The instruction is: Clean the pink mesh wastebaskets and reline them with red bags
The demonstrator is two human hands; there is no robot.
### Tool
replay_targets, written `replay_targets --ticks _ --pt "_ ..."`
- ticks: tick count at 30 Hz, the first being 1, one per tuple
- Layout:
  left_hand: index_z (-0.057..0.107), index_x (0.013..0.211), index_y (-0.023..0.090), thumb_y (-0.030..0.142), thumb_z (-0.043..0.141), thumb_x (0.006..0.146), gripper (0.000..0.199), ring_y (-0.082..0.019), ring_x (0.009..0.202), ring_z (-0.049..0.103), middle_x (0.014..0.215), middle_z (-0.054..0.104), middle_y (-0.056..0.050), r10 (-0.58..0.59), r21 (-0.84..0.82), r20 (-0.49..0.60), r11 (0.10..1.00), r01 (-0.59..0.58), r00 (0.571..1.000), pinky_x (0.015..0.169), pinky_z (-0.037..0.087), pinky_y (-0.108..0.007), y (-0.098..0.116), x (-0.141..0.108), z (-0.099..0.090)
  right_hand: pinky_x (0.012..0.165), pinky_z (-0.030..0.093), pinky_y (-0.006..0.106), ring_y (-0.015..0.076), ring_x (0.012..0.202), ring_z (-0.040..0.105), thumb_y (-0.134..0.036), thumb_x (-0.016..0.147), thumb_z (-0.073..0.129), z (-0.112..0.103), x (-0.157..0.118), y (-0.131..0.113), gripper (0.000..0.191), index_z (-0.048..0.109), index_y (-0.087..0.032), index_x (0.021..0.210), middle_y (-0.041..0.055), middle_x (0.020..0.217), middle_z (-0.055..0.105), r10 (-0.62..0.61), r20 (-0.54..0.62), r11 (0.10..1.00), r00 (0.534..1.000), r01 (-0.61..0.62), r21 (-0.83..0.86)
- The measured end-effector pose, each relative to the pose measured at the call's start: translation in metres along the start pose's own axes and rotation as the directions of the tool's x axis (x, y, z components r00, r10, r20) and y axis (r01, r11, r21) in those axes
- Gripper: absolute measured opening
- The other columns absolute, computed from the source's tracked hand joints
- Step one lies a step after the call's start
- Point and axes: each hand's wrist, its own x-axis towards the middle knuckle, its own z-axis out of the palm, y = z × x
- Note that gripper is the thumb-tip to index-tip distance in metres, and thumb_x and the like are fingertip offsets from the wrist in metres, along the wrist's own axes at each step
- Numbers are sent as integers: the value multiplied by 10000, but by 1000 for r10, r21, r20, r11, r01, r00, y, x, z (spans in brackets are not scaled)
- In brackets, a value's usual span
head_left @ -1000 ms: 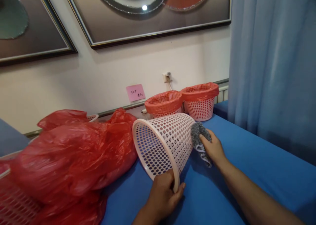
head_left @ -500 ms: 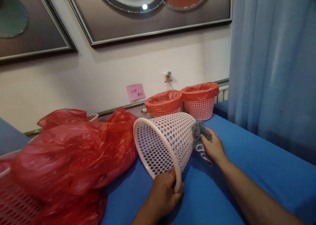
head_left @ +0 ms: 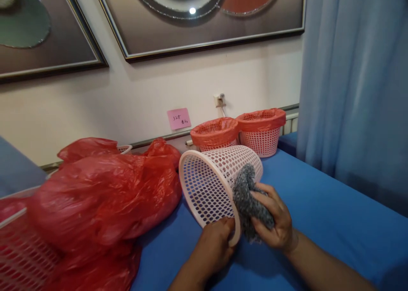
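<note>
Both hands are closed on something. The left hand (head_left: 216,242) grips the lower, near part of the rim of a pale pink perforated plastic wastebasket (head_left: 229,161), apparently to keep the light shell from rolling or sliding under pressure. The right hand (head_left: 276,216) holds a bunched fuzzy gray cloth (head_left: 250,201) against the outside just behind that rim; bunching presumably gives the fingers a firm pad.

The wastebasket is tipped on its side over the blue tabletop (head_left: 331,193); whether its underside touches is hard to tell. Its open mouth faces left and toward the wearer, and its long axis runs back and rightward to the narrower base.

Left of it is a heap of red plastic bags (head_left: 105,197). Behind, two similar wastebaskets (head_left: 215,133) (head_left: 261,142) stand upright near the wall, their red liners folded over the rims, likely to hold them in place.
</note>
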Motion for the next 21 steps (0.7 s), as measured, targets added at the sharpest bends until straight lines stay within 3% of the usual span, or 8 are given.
replay_targets --ticks 3,6,8,11,14,18,20,21 --pt "696 1054 223 267 721 817 243 -206 846 645 978 728 -37 -33 21 11 999 33 999 793 481 -284 0 -1 -3 1007 586 493 300 1167 690 -239 924 586 5 4 28 406 639 -217 1326 136 1245 687 268 -71 951 961 -276 -137" --pt "726 1040 196 569 728 837 424 -215 772 616 901 694 -48 6 -19 -8 1000 -6 1000 746 473 -314 0 -2 -4 954 604 494 298 1042 721 -275 923 567 5 8 53 346 686 -194 1238 126 1116 723 458 -114 854 882 -471 -220" --pt "741 1032 179 732 611 867 591 -224 755 608 874 680 -62 51 -101 -81 993 -59 995 741 488 -334 0 -2 -4 989 590 483 298 1094 709 -272 919 579 2 10 52 352 679 -193 1247 134 1156 712 415 -84 881 906 -423 -210" --pt "712 1191 169 834 512 879 762 -260 853 652 969 711 -88 51 -343 -278 928 -148 959 825 539 -367 2 -4 -6 1030 574 420 273 1195 676 -229 905 598 -1 11 29 423 632 -209 1326 140 1285 657 185 108 979 977 -174 -103" --pt "620 1387 164 838 558 862 857 -294 972 680 1133 730 -119 -3 -523 -440 813 -254 898 929 561 -415 4 -8 -12 953 603 384 261 1145 691 -214 865 603 1 11 1 507 589 -201 1372 153 1316 627 -51 283 999 958 43 32" --pt "722 1200 155 683 599 932 606 -251 818 675 946 747 -90 11 -446 -508 852 -274 861 823 585 -379 2 -17 -22 809 621 376 261 1018 705 -241 832 595 10 6 -17 541 576 -180 1369 154 1224 650 -243 311 969 919 213 128" --pt "752 1012 161 545 579 978 422 -212 701 638 779 697 -47 24 -353 -526 903 -244 850 714 567 -327 2 -19 -26 833 619 379 263 1053 702 -246 838 596 14 1 -12 545 584 -186 1380 157 1253 651 -218 290 975 932 193 114" --pt "749 955 165 481 562 989 369 -202 671 630 725 667 -31 30 -316 -533 920 -232 845 680 556 -311 3 -19 -27 885 614 393 267 1107 695 -245 847 594 16 -1 -5 540 594 -195 1385 159 1293 646 -148 268 988 952 130 84"
